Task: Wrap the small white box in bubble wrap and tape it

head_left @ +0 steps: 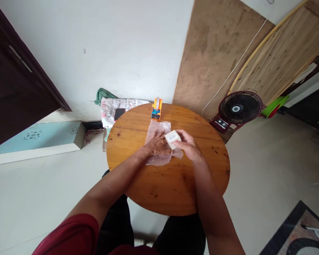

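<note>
A sheet of bubble wrap (pixel 158 126) lies on the round wooden table (pixel 170 187). My left hand (pixel 158 144) rests flat on it, palm down with the fingers spread. Just to the right, my right hand (pixel 188 144) grips a small white box (pixel 172 139) with a printed label, holding it tilted over the wrap's right side. The thumb is on the near side of the box and the fingers are on the far side. An orange and blue tape dispenser (pixel 156 109) stands at the table's far edge, beyond the wrap.
Behind the table at the left are a white printed sack (pixel 108 106) and a dark phone-like slab (pixel 119 113). A dark red fan (pixel 238 108) stands off the table's right side. The white wall (pixel 108 46) rises close behind the table.
</note>
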### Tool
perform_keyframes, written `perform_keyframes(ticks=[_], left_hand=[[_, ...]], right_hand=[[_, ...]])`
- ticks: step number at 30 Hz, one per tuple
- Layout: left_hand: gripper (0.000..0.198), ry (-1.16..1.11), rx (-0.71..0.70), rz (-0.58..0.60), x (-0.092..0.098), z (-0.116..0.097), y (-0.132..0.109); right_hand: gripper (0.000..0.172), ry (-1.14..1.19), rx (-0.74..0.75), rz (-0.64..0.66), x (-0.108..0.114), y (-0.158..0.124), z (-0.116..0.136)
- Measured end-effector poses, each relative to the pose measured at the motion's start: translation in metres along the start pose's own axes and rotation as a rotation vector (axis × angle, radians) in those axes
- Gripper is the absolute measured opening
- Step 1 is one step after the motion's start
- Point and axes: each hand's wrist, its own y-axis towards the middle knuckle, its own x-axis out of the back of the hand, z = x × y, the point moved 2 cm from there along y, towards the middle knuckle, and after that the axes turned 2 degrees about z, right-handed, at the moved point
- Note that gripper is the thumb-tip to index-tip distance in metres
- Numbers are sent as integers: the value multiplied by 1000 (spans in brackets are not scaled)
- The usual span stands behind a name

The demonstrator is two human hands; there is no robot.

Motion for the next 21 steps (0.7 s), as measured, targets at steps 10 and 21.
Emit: perform_keyframes(ticks=[10,21], left_hand=[[58,-85,42,62,3,-2,-2],[64,-268,71,-59,14,19,-3]], right_hand=[[44,63,-131,65,-33,10,-29],[34,141,-164,-225,13,27,-67]])
